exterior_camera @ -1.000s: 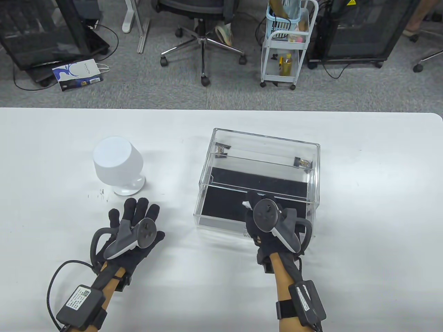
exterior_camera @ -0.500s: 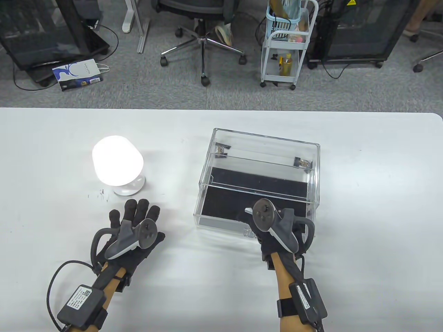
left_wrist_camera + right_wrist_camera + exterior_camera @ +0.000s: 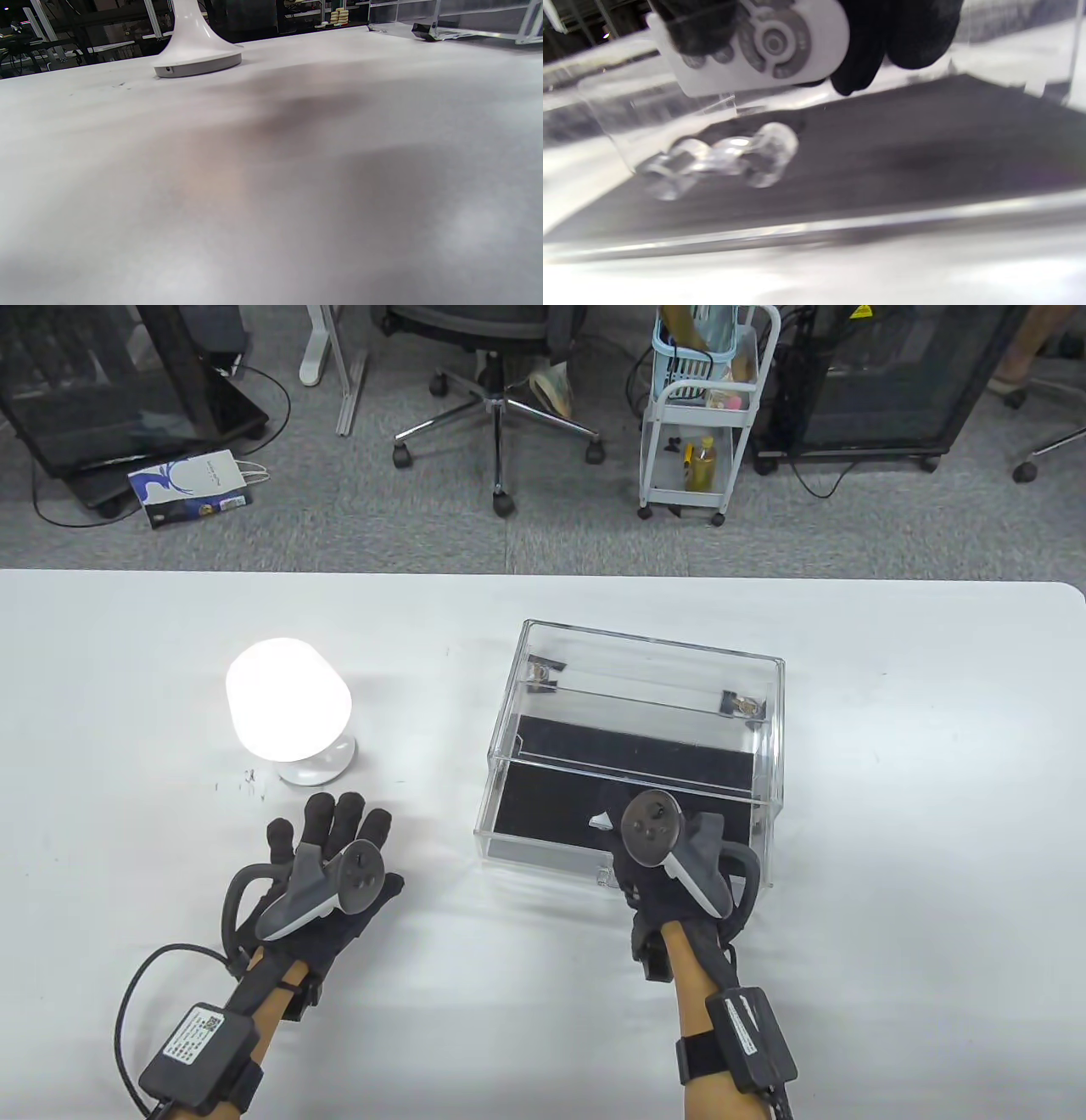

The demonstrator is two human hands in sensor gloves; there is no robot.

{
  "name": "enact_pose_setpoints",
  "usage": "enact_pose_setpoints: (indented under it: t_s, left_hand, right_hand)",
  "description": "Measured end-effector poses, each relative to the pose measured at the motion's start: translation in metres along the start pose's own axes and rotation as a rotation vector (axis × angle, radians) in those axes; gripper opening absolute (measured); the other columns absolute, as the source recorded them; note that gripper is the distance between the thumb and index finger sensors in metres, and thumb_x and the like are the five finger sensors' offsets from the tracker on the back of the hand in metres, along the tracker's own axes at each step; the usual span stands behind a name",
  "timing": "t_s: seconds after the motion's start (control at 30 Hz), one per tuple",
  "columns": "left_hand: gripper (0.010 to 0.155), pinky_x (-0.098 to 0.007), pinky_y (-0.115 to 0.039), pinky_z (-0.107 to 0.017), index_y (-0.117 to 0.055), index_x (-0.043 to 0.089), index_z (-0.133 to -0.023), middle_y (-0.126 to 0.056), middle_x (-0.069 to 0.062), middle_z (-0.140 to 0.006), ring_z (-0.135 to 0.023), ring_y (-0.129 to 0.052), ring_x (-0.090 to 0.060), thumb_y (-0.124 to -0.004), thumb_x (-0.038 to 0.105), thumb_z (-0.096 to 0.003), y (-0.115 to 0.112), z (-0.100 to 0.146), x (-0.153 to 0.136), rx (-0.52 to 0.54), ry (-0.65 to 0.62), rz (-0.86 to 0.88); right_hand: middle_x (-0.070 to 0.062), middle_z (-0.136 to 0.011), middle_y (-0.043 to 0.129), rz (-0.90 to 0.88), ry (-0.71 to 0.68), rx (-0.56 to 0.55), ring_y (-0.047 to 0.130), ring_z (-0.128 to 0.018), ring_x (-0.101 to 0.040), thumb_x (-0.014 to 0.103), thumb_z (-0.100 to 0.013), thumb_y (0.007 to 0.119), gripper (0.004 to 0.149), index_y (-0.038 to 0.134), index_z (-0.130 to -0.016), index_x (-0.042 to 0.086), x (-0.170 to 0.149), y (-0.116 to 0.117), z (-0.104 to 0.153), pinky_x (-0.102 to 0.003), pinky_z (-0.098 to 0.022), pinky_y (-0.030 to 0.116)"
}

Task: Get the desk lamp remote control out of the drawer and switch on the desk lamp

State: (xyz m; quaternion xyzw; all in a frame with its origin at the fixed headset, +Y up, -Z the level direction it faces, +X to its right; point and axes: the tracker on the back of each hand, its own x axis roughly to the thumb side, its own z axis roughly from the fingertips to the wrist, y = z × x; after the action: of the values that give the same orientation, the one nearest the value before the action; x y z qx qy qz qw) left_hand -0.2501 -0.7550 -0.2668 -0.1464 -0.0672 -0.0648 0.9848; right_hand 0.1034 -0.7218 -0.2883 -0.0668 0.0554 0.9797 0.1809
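Right-hand grip (image 3: 632, 857): fingers (image 3: 908, 38) wrapped round the white remote control (image 3: 763, 46), thumb lying over the button end. We note the remote held just above the pulled-out drawer (image 3: 543, 848) of the clear acrylic box (image 3: 653, 661), over its black liner (image 3: 882, 161); in the table view only a white corner of the remote shows past the tracker. Drawer's clear knob (image 3: 729, 156) sits below the remote in the right wrist view.

Left hand (image 3: 327, 848) rests flat on the worktop (image 3: 891, 814), fingers spread, holding nothing, just in front of the desk lamp (image 3: 288, 708). Left wrist view shows only the lamp's white base and bare worktop.

Progress, as we judge it: remote is out of the drawer and in hand; lamp shade glows bright white, so the lamp reads as on. Both named steps look done. What may be left is small: setting the remote down and perhaps shutting the drawer, neither of which the task demands. We cannot tell whether the thumb is pressing a button now.
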Motion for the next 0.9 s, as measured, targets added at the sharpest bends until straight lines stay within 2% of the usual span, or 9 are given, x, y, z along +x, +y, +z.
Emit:
enact_pose_setpoints:
  t_s: [0.17, 0.33, 0.5, 0.57, 0.7, 0.8, 0.9]
  left_hand:
    - [0.074, -0.068, -0.018, -0.075, -0.012, 0.047, -0.105, -0.003, 0.007, -0.12, -0.116, -0.004, -0.029, -0.039, 0.072, -0.0407, 0.0, 0.0, 0.0, 0.001, -0.001, -0.002]
    - [0.074, -0.068, -0.018, -0.075, -0.012, 0.047, -0.105, -0.003, 0.007, -0.12, -0.116, -0.004, -0.029, -0.039, 0.072, -0.0407, 0.0, -0.001, 0.0, 0.001, -0.001, 0.003]
    - [0.074, -0.068, -0.018, -0.075, -0.012, 0.047, -0.105, -0.003, 0.007, -0.12, -0.116, -0.004, -0.028, -0.039, 0.072, -0.0407, 0.0, -0.001, 0.0, 0.001, -0.003, 0.004]
    - [0.074, -0.068, -0.018, -0.075, -0.012, 0.047, -0.105, -0.003, 0.007, -0.12, -0.116, -0.004, -0.028, -0.039, 0.072, -0.0407, 0.0, -0.001, 0.0, 0.002, -0.003, 0.007]
    - [0.074, -0.068, -0.018, -0.075, -0.012, 0.047, -0.105, -0.003, 0.007, -0.12, -0.116, -0.004, -0.029, -0.039, 0.072, -0.0408, 0.001, -0.001, 0.0, 0.006, -0.008, 0.009]
    - [0.074, -0.068, -0.018, -0.075, -0.012, 0.047, -0.105, -0.003, 0.007, -0.12, -0.116, -0.004, -0.028, -0.039, 0.072, -0.0408, 0.002, 0.0, 0.0, 0.012, -0.012, 0.015]
    - [0.074, -0.068, -0.018, -0.075, -0.012, 0.047, -0.106, -0.003, 0.007, -0.12, -0.116, -0.004, -0.029, -0.039, 0.072, -0.0409, 0.003, 0.002, 0.001, 0.02, -0.017, 0.015]
  right_hand:
    - [-0.002, -0.111, 0.073, -0.018, 0.046, -0.027, 0.081, -0.097, -0.032, 0.04, -0.048, 0.076, 0.051, 0.065, -0.097, 0.051, -0.005, 0.003, -0.003, -0.05, -0.072, 0.068]
    - [0.004, -0.11, 0.074, -0.048, 0.05, -0.02, 0.077, -0.102, -0.025, 0.037, -0.05, 0.074, 0.046, 0.072, -0.092, 0.054, -0.009, 0.005, -0.004, -0.049, -0.075, 0.064]
    - [0.005, -0.108, 0.078, -0.032, 0.035, -0.066, 0.076, -0.103, -0.024, 0.039, -0.049, 0.074, 0.047, 0.07, -0.094, 0.053, -0.01, -0.001, -0.001, -0.05, -0.077, 0.06]
    - [0.004, -0.108, 0.078, -0.042, 0.017, -0.086, 0.077, -0.103, -0.025, 0.043, -0.048, 0.075, 0.048, 0.069, -0.096, 0.051, -0.009, -0.007, 0.003, -0.05, -0.075, 0.062]
    - [-0.003, -0.107, 0.077, -0.032, -0.056, -0.16, 0.082, -0.095, -0.031, 0.057, -0.043, 0.078, 0.061, 0.067, -0.1, 0.038, 0.003, -0.024, 0.016, -0.049, -0.067, 0.072]
    - [-0.004, -0.098, 0.085, 0.066, -0.091, -0.243, 0.094, -0.078, -0.027, 0.064, -0.04, 0.077, 0.065, 0.07, -0.098, 0.035, 0.016, -0.038, 0.03, -0.042, -0.056, 0.081]
    - [-0.002, -0.091, 0.09, 0.111, -0.088, -0.226, 0.097, -0.069, -0.025, 0.069, -0.039, 0.076, 0.066, 0.073, -0.096, 0.035, 0.027, -0.046, 0.042, -0.036, -0.049, 0.084]
